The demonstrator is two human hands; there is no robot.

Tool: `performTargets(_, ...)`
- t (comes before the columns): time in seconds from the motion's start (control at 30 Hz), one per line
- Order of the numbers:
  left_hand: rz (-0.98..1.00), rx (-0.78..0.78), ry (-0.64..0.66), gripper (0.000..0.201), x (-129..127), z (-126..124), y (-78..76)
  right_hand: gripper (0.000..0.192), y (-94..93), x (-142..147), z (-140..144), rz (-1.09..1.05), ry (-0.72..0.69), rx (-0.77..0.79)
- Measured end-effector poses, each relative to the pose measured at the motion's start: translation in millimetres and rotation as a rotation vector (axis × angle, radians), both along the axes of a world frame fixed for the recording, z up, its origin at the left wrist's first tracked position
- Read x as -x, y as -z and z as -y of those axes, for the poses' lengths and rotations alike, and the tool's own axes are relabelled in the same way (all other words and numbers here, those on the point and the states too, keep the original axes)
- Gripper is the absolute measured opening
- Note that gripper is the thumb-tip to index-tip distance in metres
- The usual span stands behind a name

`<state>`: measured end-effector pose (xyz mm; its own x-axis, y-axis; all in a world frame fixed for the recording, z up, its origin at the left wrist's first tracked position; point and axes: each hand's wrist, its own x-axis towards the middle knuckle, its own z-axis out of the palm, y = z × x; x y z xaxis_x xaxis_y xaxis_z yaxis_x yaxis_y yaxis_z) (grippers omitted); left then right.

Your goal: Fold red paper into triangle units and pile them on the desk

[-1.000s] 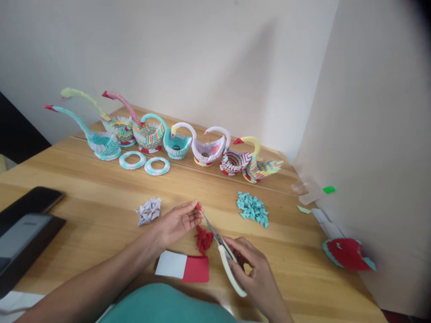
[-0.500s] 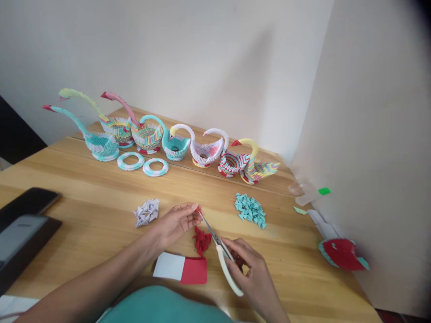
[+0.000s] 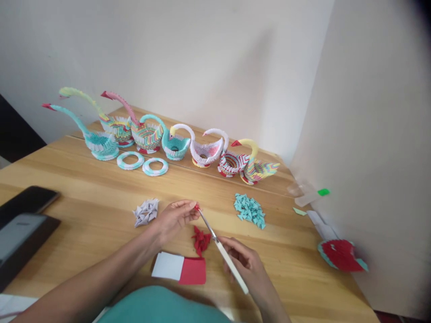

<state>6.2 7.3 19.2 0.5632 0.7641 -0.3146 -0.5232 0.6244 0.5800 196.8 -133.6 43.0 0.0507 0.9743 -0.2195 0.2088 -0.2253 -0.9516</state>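
Note:
Between the fingertips of my left hand (image 3: 177,218) is a small red paper piece (image 3: 197,207). My right hand (image 3: 243,260) grips a pair of scissors (image 3: 222,251) with white handles, seen nearly edge-on. The scissors' tip touches or almost touches the red piece; which, I cannot tell. Below the blades lies a small heap of folded red paper pieces (image 3: 201,241). Nearer to me, a white paper rectangle (image 3: 168,266) and a red paper rectangle (image 3: 192,270) lie side by side. A pile of grey-lilac folded pieces (image 3: 146,212) sits left of my left hand.
Teal folded pieces (image 3: 249,210) are heaped to the right. Several paper swans (image 3: 176,146) line the back, with two teal-and-white rings (image 3: 130,160) before them. A dark phone (image 3: 28,204) lies at left. A red-and-teal paper piece (image 3: 341,255) is by the right wall.
The scissors have turned in my right hand from showing their handle loop to nearly edge-on. My left hand has shifted slightly left, still pinching the red piece.

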Motion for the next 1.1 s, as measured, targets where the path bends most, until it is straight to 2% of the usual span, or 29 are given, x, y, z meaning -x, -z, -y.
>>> performTargets(0.1, 0.025, 0.050, 0.018, 0.005, 0.9, -1.0, 1.4, 0.048, 2.6, -2.7, 2.5, -0.009, -0.005, 0.018)
performTargets(0.27, 0.050, 0.058, 0.036, 0.007, 0.8, 0.2, 4.2, 0.045, 6.2, -2.0, 1.2, 0.004, -0.011, -0.065)
performTargets(0.37, 0.048, 0.051, 0.045, 0.007, 0.8, 1.4, 3.7, 0.043, 7.3, -1.7, 0.0, 0.009, 0.000, -0.063)
performTargets(0.53, 0.056, 0.022, 0.067, 0.009, 0.6, 2.8, 2.4, 0.041, 4.7, -1.1, 0.7, 0.030, 0.017, -0.035)
performTargets(0.73, 0.064, 0.049, 0.050, 0.008, 0.0, 2.5, 2.8, 0.041, 1.9, 1.1, 2.6, 0.006, 0.041, -0.080)
performTargets(1.0, 0.057, 0.033, 0.065, 0.009, 1.0, 3.4, 4.2, 0.039, 7.6, -4.1, -1.8, 0.092, -0.032, -0.145)
performTargets(1.1, 0.047, 0.030, 0.073, 0.010, 0.9, 2.7, 4.8, 0.032, 4.7, -2.5, -0.6, 0.222, -0.049, -0.189)
